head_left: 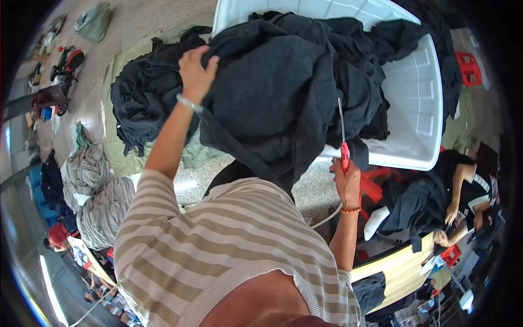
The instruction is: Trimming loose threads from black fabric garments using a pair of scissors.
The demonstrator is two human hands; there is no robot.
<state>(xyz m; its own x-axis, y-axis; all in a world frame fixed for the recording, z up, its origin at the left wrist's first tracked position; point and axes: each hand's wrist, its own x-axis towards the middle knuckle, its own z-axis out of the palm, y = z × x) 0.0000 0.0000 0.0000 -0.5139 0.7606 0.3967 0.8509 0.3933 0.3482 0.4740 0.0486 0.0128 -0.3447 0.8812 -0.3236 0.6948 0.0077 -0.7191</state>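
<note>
A large spread of black cloth (261,82) hangs over the near side of a white plastic tub (417,103) and down toward my body. My left hand (197,73) rests at its left edge, with fingers apart and nothing visibly gripped. Closed around a red-handled tool (344,155) with a long, thin metal blade is my right hand (347,182). The blade points away from me, in front of the black cloth. Whether it has one blade or two, seen edge-on, I cannot tell. More black cloth is heaped inside the tub.
A bundle of black garments (147,92) lies left of the tub on a greenish sheet (117,68). Grey cloth heaps (103,201) lie farther left. At right, another person's arm (460,188) reaches near dark cloth, beside a red stool (370,185) and a yellow-topped table (403,270).
</note>
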